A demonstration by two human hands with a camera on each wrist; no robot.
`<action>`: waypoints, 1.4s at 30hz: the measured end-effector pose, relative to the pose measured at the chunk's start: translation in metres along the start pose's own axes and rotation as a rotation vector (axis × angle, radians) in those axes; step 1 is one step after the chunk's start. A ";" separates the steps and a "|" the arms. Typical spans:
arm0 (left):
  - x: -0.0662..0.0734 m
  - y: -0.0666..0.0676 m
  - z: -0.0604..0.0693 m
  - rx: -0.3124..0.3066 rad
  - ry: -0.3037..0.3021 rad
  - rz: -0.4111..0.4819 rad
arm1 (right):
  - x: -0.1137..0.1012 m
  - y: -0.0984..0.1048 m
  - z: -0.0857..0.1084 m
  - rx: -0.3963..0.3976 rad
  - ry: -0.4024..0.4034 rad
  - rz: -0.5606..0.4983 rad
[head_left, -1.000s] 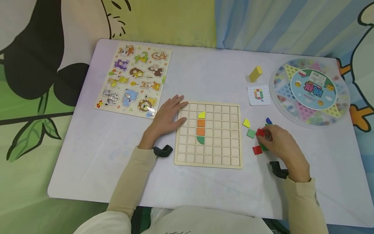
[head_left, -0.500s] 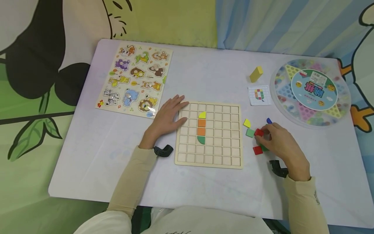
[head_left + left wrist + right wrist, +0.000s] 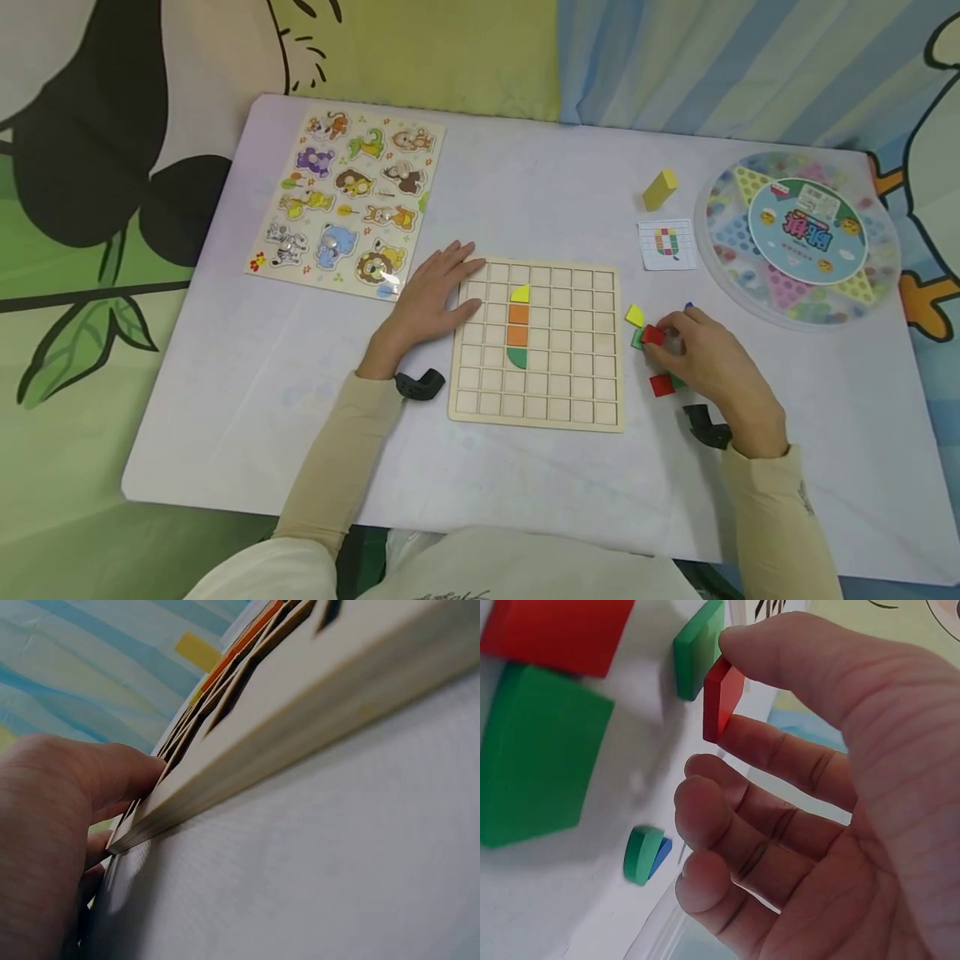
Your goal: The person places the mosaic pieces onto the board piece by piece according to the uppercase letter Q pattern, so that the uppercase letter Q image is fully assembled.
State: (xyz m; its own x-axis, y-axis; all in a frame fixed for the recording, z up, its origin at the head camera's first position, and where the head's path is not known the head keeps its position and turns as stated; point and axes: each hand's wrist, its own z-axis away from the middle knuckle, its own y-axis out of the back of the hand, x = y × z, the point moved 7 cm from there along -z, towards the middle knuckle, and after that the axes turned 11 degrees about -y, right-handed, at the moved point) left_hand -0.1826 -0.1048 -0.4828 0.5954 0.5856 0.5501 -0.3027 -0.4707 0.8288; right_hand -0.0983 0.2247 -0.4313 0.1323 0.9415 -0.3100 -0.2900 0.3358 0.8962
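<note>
A wooden grid board (image 3: 558,385) lies mid-table. In one of its columns sit a yellow curved piece (image 3: 521,293), two orange squares (image 3: 518,314) and a green quarter-round piece (image 3: 517,357). My left hand (image 3: 429,300) rests on the board's left edge, fingers straight; the left wrist view shows the thumb on the rim. Between thumb and index finger, my right hand (image 3: 712,358) pinches a red square tile (image 3: 726,701). Around it lie a yellow piece (image 3: 634,315), a green tile (image 3: 697,656), another red tile (image 3: 662,385), a larger-looking green piece (image 3: 540,757) and a small blue piece (image 3: 661,857).
A pattern card (image 3: 667,245) and a yellow block (image 3: 659,191) stand beyond the loose pieces. At the right back is a round clear box (image 3: 720,283) with a printed label. An animal puzzle board (image 3: 330,221) lies at the left back.
My right hand has moved a little left with the red tile, which now partly covers the green tile in the head view. The left hand has stayed in place.
</note>
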 end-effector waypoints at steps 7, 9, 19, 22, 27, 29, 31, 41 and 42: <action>-0.001 -0.001 0.000 0.005 -0.006 0.003 | -0.015 0.002 -0.002 0.030 0.091 0.016; -0.001 -0.001 0.000 0.006 -0.008 0.003 | -0.019 0.002 -0.004 0.027 0.114 0.028; -0.003 -0.001 0.000 0.015 -0.008 0.008 | -0.041 -0.003 -0.017 -0.071 0.127 0.060; -0.003 -0.001 0.000 0.021 -0.017 0.006 | -0.049 -0.003 -0.019 -0.073 0.148 0.063; -0.002 -0.001 0.000 0.022 -0.019 0.009 | -0.067 -0.001 -0.025 -0.038 0.229 0.073; -0.002 -0.001 0.000 0.022 -0.017 0.008 | -0.075 -0.001 -0.028 -0.037 0.248 0.073; -0.003 -0.001 0.000 0.024 -0.019 0.006 | -0.081 -0.002 -0.032 -0.052 0.251 0.072; -0.001 -0.001 0.000 0.028 -0.029 0.004 | -0.117 -0.008 -0.052 -0.116 0.297 0.093; -0.001 0.000 0.000 0.027 -0.029 0.004 | -0.121 -0.009 -0.054 -0.117 0.297 0.100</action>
State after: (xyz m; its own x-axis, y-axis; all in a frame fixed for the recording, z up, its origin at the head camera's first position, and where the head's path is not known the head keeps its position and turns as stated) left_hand -0.1830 -0.1050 -0.4834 0.6156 0.5649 0.5495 -0.2847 -0.4908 0.8235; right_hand -0.1625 0.1095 -0.4194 -0.1799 0.9313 -0.3168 -0.3971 0.2259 0.8895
